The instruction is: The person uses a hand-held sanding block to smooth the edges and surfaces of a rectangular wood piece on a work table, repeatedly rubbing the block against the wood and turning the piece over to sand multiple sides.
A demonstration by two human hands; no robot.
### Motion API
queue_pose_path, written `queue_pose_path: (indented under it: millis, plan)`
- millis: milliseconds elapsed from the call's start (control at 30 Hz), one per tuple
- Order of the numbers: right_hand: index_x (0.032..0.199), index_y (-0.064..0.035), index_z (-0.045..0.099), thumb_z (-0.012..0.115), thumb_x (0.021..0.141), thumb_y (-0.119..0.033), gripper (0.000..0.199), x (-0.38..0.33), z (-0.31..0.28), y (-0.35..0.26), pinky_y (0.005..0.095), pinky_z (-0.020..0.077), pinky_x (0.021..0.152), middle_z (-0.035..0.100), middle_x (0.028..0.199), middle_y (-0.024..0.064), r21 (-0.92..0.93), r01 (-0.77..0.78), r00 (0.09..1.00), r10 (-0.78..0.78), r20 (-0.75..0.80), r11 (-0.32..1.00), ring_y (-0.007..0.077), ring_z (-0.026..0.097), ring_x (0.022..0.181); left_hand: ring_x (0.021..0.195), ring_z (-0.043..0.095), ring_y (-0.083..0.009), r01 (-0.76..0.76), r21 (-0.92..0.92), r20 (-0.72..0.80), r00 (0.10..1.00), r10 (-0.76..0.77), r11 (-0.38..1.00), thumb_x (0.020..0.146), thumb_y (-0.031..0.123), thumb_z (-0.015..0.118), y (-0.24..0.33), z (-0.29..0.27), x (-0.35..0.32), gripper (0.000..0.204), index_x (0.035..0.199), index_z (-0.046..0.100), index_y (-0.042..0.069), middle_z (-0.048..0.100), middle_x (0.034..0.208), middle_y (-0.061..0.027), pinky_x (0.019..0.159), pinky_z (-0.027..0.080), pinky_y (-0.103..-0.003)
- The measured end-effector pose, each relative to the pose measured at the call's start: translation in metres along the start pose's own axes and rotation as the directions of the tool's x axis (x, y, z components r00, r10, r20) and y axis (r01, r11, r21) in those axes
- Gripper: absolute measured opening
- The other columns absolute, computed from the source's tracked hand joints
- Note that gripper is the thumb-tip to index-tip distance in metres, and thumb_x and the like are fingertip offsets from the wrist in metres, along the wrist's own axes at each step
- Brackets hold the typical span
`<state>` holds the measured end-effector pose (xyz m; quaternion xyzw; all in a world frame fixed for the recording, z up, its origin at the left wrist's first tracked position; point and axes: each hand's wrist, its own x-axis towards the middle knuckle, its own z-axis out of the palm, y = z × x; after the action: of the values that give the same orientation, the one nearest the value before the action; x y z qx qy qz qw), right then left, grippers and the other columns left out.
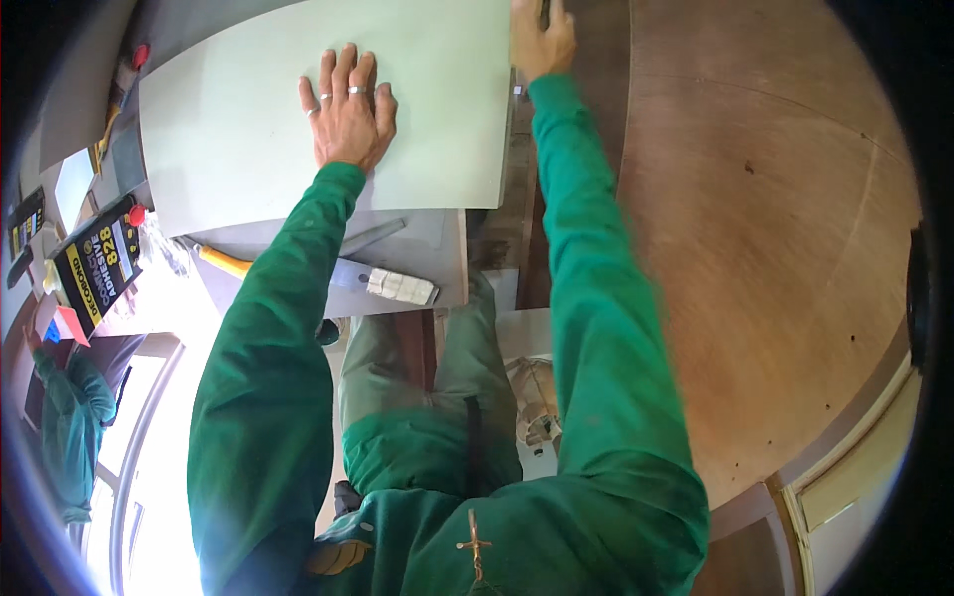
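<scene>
Head view: pendant (475, 546) hung nearest, at 6 o'clock. Beyond, toward 9 o'clock from centre, pale block (400, 286), grey bar (374, 236) and yellow handle (224, 261) lay on grey board (445, 233). Pale panel (447, 119) lay at 11 o'clock. On it rested left hand (351, 129), palm down, fingers slightly apart. Right hand (544, 45), blurred, at panel's 2 o'clock edge, fingers curled; could not tell whether clamped on anything. Black-and-yellow tin (97, 266) showed at 9 o'clock; farther, person in green (75, 442) at 8.

Left fingers (343, 72) spread on pale panel (437, 119); right hand (546, 46), blurred, perhaps touches its edge.
</scene>
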<state>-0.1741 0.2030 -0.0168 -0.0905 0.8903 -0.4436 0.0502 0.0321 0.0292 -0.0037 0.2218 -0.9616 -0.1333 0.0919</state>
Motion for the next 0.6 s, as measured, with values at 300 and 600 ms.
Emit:
queue_pose_path:
  millis: [300,600]
  plan:
    - [0.157,0.0023,0.037,0.071,0.091,-0.050,0.091,-0.163,-0.029,0.002,0.0533,0.0290,0.121,0.037,0.157,0.0362,0.127,-0.261,0.964,0.251,0.094,0.957,0.0493,0.034,0.148,0.158,0.021,-0.0281,0.031,0.061,0.035,0.999,-0.034,0.998,0.102,0.034,0.050,-0.012,-0.010,-0.003,0.054,0.153,0.046,0.016,0.037,0.164,-0.0069,0.128,0.005,-0.058]
    - [0.158,-0.0014,0.036,0.071,0.093,-0.044,0.085,-0.063,-0.001,-0.002,0.0534,0.0369,0.118,0.041,0.153,0.0359,0.071,-0.022,0.999,0.021,0.024,0.997,0.0516,0.047,0.137,0.157,0.022,-0.0298,0.006,0.030,0.001,1.000,-0.006,1.000,0.102,0.034,0.050,-0.011,-0.001,-0.003,0.052,0.150,0.045,0.016,0.039,0.162,-0.0083,0.126,0.007,-0.059]
